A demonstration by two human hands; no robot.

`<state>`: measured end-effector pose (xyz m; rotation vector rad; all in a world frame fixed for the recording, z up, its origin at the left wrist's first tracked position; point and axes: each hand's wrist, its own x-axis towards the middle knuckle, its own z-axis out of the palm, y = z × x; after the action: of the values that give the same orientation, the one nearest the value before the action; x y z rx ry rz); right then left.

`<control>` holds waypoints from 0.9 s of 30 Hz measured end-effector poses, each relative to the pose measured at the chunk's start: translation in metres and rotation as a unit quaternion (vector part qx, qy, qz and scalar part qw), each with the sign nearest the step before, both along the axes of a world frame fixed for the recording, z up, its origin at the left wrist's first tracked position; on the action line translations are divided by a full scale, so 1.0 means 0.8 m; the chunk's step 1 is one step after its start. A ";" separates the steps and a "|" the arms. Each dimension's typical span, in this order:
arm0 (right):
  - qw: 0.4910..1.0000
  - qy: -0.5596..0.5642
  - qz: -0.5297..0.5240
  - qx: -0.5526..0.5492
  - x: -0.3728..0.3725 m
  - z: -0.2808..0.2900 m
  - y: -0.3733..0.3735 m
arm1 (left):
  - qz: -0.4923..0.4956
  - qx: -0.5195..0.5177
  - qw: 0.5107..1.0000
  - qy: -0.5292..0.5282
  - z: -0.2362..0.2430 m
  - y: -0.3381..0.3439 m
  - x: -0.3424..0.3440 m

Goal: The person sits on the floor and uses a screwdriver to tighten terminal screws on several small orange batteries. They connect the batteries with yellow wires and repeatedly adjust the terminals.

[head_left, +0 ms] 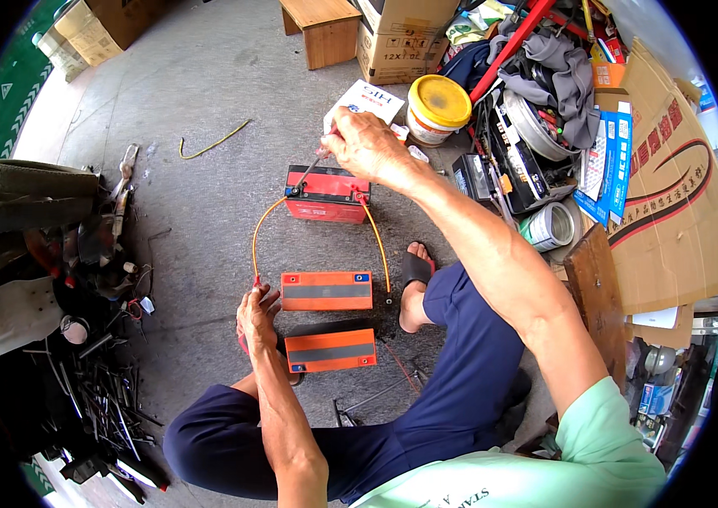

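Observation:
A red battery [325, 207] with a black top stands on the floor in front of me. My right hand [363, 144] is closed above it around a slim metal tool [309, 176], whose lower end meets the left terminal. From that terminal a yellow wire [255, 237] curves down to my left hand [257, 315], whose fingers are closed at its red end. A second yellow wire [381, 241] runs from the right terminal, its ring end loose on the floor. Two orange batteries with grey bands, a farther one [327, 291] and a nearer one [331, 350], lie beside my left hand.
Old tyres [37, 195] and dark scrap parts crowd the left. A yellow-lidded bucket [439, 102], a white paper [373, 97] and a large cardboard sheet [672, 195] are at the right. Farther off stand a wooden stool [325, 42] and cartons. A short yellow wire [213, 148] lies on the floor.

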<state>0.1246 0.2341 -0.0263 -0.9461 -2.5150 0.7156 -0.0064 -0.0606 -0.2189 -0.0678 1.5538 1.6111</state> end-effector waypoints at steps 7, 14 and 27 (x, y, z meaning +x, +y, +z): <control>0.999 -0.031 -0.012 0.020 -0.014 -0.005 -0.006 | 0.002 0.010 1.000 -0.010 -0.006 -0.005 0.000; 1.000 -0.020 -0.016 -0.002 -0.012 -0.016 -0.001 | 0.002 0.006 1.000 -0.002 -0.003 -0.002 0.001; 0.998 -0.058 -0.028 -0.014 -0.014 -0.009 -0.006 | 0.005 0.006 1.000 -0.011 -0.009 0.000 0.003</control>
<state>0.1136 0.2296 -0.0336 -1.0935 -2.5724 0.6984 -0.0043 -0.0605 -0.2258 -0.0856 1.5290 1.6227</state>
